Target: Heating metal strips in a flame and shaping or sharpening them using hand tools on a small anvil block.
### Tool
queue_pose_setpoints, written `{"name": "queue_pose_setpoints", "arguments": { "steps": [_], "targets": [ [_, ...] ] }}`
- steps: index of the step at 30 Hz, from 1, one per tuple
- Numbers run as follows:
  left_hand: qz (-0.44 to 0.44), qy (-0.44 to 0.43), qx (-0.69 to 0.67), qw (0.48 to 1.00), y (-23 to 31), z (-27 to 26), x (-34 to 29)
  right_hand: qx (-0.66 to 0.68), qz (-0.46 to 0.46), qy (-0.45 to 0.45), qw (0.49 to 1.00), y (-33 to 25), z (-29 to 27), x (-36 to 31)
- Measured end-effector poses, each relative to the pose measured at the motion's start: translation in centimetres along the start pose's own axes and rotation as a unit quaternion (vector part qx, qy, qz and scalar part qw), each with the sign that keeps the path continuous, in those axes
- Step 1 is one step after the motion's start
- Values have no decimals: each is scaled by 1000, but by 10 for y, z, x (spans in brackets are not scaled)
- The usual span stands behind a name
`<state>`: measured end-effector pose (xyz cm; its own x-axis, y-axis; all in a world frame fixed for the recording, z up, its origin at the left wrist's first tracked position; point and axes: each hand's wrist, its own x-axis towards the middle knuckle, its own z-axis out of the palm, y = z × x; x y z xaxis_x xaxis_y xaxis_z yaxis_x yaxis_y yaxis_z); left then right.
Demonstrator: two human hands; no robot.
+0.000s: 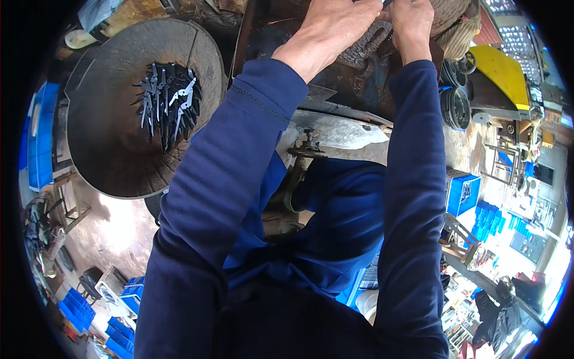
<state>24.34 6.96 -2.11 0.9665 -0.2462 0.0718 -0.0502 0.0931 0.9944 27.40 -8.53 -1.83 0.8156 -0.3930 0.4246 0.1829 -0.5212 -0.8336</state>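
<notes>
Navy sleeves (417, 155), left fingers (369, 8) and right fingers (408, 9) curled, partly cropped (cannot tell what's held)

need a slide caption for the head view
Left hand and right hand close together over a dark workbench, a bowl of black-and-silver parts at left.

Both hands (341, 25) (412, 19) close together, forearms (239, 134) (417, 125) outstretched ahead.

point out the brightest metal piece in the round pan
The metal piece at the upper right of the heap, glaring near-white; the others look grey or black.
</notes>
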Motion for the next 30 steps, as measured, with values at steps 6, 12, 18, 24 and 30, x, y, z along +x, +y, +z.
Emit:
{"name": "queue_pose_setpoints", "arguments": {
  "steps": [6, 12, 18, 24, 30],
  "targets": [
    [-18, -21, -17, 999, 3, -3, -5, -38, -52, 0, 998, 2, -2, 1],
    [-22, -21, -20, 999, 6, -2, -6, -11, 4, -3, 1000, -4, -2, -3],
    [-13, -34, -35, 999, 8, -5, -10, -55, -56, 17, 997, -1, -1, -1],
    [-41, -25, -16, 999, 7, -1, -4, 4, -7, -7, 1000, 1, -2, -2],
    [-35, -25, -7, 999, 9, -1, -5, 37, -5, -13, 999, -3, -1, -5]
  ]
}}
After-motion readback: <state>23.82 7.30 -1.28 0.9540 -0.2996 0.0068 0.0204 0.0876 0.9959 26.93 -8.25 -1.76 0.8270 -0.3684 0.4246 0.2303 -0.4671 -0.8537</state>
